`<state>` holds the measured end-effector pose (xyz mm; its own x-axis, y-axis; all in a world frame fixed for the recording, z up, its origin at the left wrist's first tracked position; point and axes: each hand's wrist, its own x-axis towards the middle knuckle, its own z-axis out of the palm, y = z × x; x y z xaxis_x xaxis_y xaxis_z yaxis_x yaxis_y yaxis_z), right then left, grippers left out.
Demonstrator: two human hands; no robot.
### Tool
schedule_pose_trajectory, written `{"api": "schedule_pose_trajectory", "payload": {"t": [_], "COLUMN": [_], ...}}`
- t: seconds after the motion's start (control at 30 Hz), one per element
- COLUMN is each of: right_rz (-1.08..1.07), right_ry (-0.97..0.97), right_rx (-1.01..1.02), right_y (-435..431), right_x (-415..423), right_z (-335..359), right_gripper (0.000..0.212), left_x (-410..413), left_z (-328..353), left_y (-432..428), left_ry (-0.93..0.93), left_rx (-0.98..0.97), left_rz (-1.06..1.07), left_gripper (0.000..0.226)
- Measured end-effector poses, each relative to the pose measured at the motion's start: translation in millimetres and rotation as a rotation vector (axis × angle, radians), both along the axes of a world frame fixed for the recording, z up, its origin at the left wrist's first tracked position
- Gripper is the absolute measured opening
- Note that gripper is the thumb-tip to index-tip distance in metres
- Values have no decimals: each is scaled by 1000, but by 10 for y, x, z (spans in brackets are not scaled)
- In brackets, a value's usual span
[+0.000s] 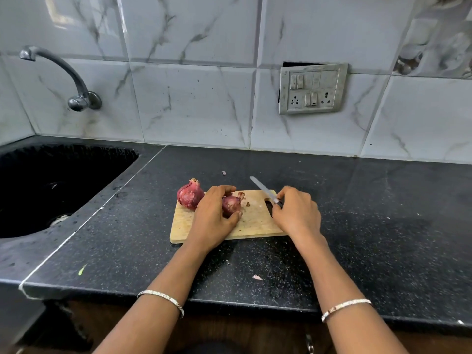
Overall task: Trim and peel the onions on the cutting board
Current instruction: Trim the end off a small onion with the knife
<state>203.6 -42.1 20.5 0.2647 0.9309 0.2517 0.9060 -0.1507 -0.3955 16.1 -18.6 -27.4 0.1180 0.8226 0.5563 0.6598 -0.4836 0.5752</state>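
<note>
Knife [264,189] handle hidden inside right hand [296,209]. Small onion [231,205] partly covered by left hand [213,213].

on the wooden cutting board [255,221] the left hand [212,215] curls round a small red onion [231,204]; a larger onion [190,195] sits at the board's far left corner. the right hand [296,210] grips a knife [263,189], blade pointing away. the board lies on the dark table [370,226].

Rectangular wooden cutting board [255,223] sits mid-worktop [357,226] toward its front edge, large red onion [190,194] on board's back-left corner, small red onion [231,204] just right of it, steel-bladed knife [264,189] over back-right corner, sunken black sink [51,185] far left.
</note>
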Motion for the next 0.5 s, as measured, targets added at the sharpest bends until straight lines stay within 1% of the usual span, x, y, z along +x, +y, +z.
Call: {"api": "schedule_pose_trajectory", "payload": {"t": [0.07,0.13,0.23,0.27,0.3,0.37,0.4,0.43,0.5], "right_rz": [3,3,-19,-10,26,186,265,315,352], "right_ry": [-14,-38,-135,-131,-82,162,296,390,469], "right_rx": [27,56,104,150,202,262,256,241,217], "right_y": [2,10,13,13,22,71,102,124,159], "right_x": [3,-23,-90,-113,-133,-164,-185,-208,-238], "right_z": [-83,-131,-136,-121,-96,-46,-34,-30,-76], "right_gripper": [22,23,22,20,18,15,14,15,16], "left_x": [6,12,8,4,0,1,5,12,20], "left_z": [8,8,-9,-11,-10,-5,-2,2,2], "left_y": [5,6,8,9,12,17,15,12,5], "left_ry": [6,-9,-18,-15,-13,-18,-21,-23,-31], "left_rx": [21,35,36,34,35,43,45,50,61], "left_rz": [-5,-11,-23,-27,-31,-37,-36,-34,-33], "left_gripper": [44,39,41,42,43,44,45,45,44]}}
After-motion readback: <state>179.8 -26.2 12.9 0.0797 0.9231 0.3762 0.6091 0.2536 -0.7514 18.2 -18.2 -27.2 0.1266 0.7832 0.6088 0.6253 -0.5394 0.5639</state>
